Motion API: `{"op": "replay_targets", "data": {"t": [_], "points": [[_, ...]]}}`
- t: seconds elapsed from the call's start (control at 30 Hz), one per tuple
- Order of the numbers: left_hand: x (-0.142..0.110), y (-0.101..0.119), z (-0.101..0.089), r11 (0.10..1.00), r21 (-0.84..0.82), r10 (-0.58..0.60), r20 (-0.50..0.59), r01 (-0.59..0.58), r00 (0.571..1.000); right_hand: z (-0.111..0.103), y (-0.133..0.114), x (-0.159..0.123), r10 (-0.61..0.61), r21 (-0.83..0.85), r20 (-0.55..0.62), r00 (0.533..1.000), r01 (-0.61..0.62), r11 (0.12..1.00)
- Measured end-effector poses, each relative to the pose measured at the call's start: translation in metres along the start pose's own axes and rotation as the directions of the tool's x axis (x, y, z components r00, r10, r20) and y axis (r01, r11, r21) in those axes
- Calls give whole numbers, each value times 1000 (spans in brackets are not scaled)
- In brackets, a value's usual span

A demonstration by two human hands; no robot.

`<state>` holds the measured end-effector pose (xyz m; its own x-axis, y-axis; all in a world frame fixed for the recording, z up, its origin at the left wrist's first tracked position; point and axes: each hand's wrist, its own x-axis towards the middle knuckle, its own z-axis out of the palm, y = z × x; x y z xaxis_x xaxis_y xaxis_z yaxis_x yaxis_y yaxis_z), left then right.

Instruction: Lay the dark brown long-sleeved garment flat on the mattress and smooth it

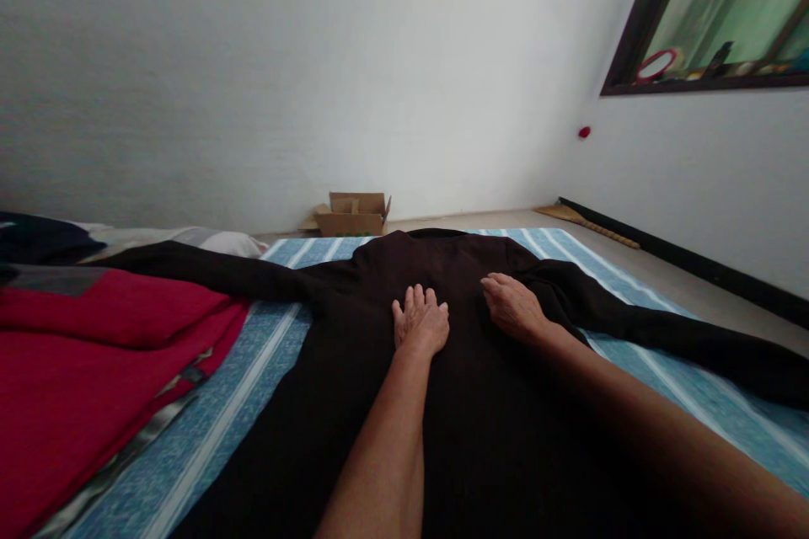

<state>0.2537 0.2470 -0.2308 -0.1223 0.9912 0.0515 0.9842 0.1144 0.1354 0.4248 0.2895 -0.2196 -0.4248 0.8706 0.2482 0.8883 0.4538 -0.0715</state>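
A black long-sleeved top (354,370) lies spread on a blue-and-white striped bed cover (253,387). Its collar end points away from me and its sleeves stretch out to both sides. My left hand (420,320) rests palm down on the middle of the upper part, fingers spread. To its right, my right hand (513,305) is over the chest area near the right shoulder, with fingers close together and slightly bent. Nothing shows in either hand. Whether the right fingertips touch the cloth is hard to see.
Red folded clothing (114,354) lies on the left, with dark clothing (38,237) and pale cloth (215,241) behind it. Beyond the bed, an open cardboard box (351,219) stands by the white wall. A dark-framed window (623,25) is at the upper right.
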Motion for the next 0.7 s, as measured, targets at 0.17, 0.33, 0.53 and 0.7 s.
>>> {"op": "replay_targets", "data": {"t": [0.17, 0.33, 0.53, 0.7], "points": [[-1, 0, 1, 1000, -26, -8, 9, 8, 1000, 15, -39, 7, -104, 117, 51, 993, 98, 988], [-3, -1, 3, 998, -68, -12, -7, 11, 1000, 40, -48, 1, -65, 136, 132, 989, 46, 990], [-11, -6, -10, 991, -135, -16, 72, 26, 997, 34, -53, -1, -8, 120, 172, 985, -12, 993], [-28, -39, -22, 999, -37, -19, 26, 20, 999, 23, -78, 4, -6, 139, 140, 990, -13, 990]]}}
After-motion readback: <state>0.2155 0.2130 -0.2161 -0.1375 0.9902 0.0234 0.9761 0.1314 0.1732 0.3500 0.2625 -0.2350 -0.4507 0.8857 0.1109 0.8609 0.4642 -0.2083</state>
